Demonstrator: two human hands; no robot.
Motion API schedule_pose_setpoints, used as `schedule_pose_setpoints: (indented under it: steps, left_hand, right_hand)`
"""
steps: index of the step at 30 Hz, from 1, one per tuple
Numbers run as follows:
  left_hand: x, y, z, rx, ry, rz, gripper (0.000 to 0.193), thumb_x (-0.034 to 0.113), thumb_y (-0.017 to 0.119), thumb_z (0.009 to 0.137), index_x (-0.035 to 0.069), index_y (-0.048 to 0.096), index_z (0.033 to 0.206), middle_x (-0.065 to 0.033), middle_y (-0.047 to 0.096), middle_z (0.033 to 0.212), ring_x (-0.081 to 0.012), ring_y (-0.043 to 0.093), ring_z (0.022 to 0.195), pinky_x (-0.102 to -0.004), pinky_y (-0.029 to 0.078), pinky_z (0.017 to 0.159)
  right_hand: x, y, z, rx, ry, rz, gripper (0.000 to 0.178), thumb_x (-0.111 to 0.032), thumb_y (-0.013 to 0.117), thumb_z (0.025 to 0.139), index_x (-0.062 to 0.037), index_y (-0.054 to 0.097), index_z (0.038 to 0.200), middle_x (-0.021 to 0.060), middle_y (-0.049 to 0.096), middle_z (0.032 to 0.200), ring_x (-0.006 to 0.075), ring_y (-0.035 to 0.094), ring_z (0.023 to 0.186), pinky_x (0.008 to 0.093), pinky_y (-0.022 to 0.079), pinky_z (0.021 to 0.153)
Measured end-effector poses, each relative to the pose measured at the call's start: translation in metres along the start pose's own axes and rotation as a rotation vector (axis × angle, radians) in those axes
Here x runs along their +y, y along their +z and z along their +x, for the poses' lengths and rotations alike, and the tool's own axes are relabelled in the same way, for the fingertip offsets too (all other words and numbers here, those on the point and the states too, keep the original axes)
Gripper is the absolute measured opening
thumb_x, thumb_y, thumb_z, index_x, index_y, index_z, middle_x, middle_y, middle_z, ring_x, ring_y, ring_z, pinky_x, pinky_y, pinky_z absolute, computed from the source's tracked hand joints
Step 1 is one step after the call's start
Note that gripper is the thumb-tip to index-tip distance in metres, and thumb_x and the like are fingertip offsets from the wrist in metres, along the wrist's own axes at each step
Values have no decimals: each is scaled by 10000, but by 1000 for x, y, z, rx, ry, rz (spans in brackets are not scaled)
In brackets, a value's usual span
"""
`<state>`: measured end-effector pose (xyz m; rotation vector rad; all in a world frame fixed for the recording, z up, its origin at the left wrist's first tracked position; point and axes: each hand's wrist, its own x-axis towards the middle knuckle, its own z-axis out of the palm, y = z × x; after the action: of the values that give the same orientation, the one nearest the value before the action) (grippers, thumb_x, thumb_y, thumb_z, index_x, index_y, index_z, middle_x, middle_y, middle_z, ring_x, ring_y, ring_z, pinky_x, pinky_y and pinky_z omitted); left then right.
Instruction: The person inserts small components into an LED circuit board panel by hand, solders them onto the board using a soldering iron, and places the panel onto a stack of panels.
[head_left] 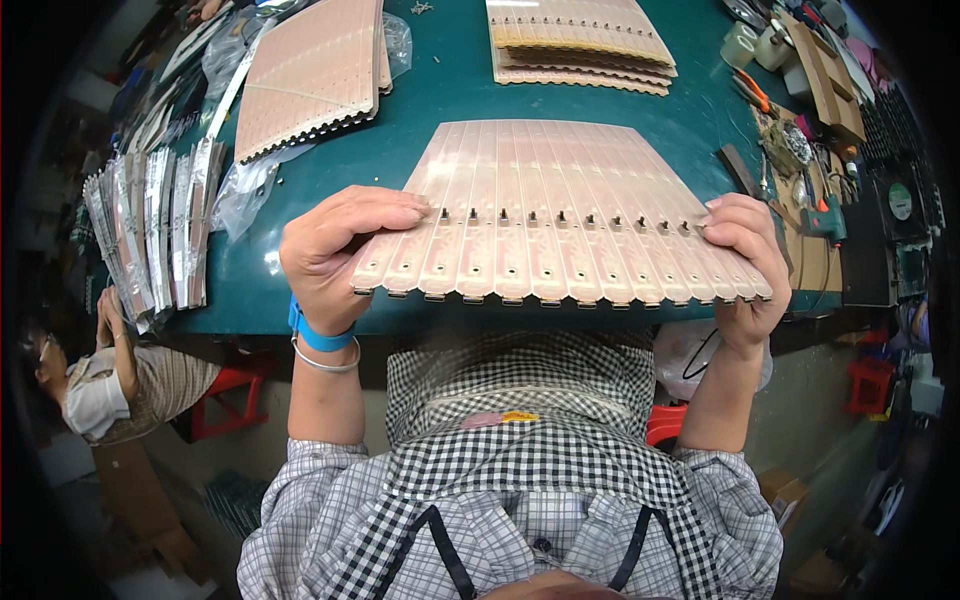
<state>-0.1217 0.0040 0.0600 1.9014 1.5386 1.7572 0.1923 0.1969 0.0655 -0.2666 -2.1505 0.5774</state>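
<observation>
Between my hands is a pale pinkish circuit board panel [560, 245], made of narrow strips side by side. A row of small dark upright parts crosses it, and metal connectors line its scalloped near edge. My left hand [335, 245] grips the panel's left side, thumb below and fingers on top. On the right side, my right hand [748, 255] holds it the same way, fingers curled over the edge. The panel's near edge lies at the front of the green table [440, 75]; whether it is lifted off the surface I cannot tell.
A stack of similar panels [310, 75] lies at the far left, another stack [580, 45] at the back. Wrapped strips [155, 225] stand at the left edge. At the right are orange-handled pliers [750, 90], a green power tool [826, 222] and a cardboard box [820, 75]. A person [120, 375] sits at left.
</observation>
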Motion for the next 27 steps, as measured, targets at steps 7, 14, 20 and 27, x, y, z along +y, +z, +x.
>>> schedule_pose_setpoints:
  steps: [7,14,20,27]
  left_hand:
    - [-4,2,-3,21,29,14,238,85,802,725,-27,718,918,-170,734,894,-269,722,851,-346,570,779]
    - [-4,4,-3,45,41,-3,289,125,815,718,-29,711,940,-178,731,915,-276,716,876,-346,565,797]
    - [-5,7,-9,102,-17,-87,307,88,807,745,-55,690,990,-199,720,948,-268,705,893,-337,561,807]
    - [-13,3,-14,136,-55,-137,388,81,807,772,-63,656,1098,-194,708,1015,-233,694,919,-311,555,812]
  right_hand:
    - [6,2,-3,-4,-29,36,543,-490,577,910,41,653,996,174,648,997,338,606,1016,427,471,896]
    - [-8,10,-1,165,12,127,375,-234,728,816,31,649,1069,186,651,1092,341,604,1090,437,463,951]
    - [-10,-10,18,-106,-82,29,518,-284,795,680,17,671,1084,169,655,1113,355,602,1083,435,474,927]
    - [-13,-15,38,-321,-120,54,554,-308,810,653,-11,685,1104,127,665,1097,360,578,1103,446,470,926]
